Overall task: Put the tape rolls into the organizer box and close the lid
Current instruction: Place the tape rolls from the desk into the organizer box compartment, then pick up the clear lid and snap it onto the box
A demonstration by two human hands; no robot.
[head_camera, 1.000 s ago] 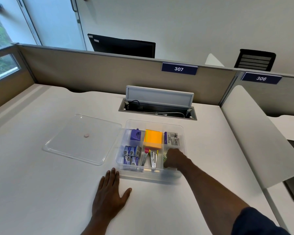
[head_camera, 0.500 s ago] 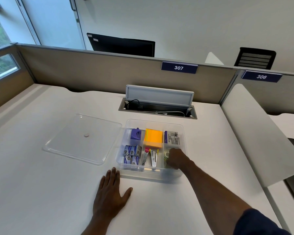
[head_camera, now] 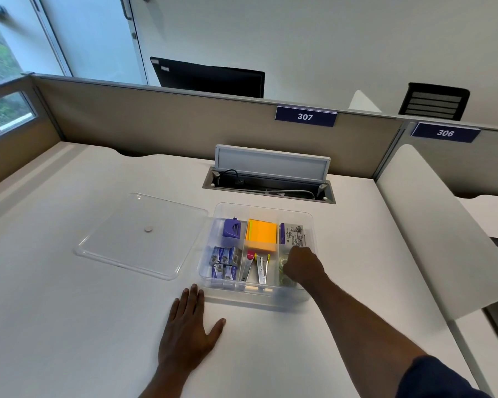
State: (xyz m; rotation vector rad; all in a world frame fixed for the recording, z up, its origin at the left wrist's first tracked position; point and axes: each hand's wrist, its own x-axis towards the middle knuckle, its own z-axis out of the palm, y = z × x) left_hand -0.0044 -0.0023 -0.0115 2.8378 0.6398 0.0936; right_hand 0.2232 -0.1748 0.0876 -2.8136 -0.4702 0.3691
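Observation:
The clear organizer box [head_camera: 309,222] stands open on the white desk. Its clear lid [head_camera: 121,242] lies flat on the desk just left of it. My right hand [head_camera: 304,267] reaches into the box's front right compartment, fingers curled down on a clear tape roll [head_camera: 283,266]. Another tape roll [head_camera: 285,281] shows through the wall below it; the fingertips are hidden. My left hand [head_camera: 190,328] lies flat on the desk in front of the box's left corner, fingers spread, holding nothing.
Other compartments hold a purple sharpener [head_camera: 232,227], orange sticky notes [head_camera: 261,235], staple boxes [head_camera: 224,261], staplers [head_camera: 258,270] and a labelled packet [head_camera: 295,235]. An open cable tray [head_camera: 268,188] sits behind the box. A white divider panel [head_camera: 431,225] bounds the desk on the right.
My right hand has shifted slightly farther back within the front right compartment. My left hand and the lid have stayed where they were.

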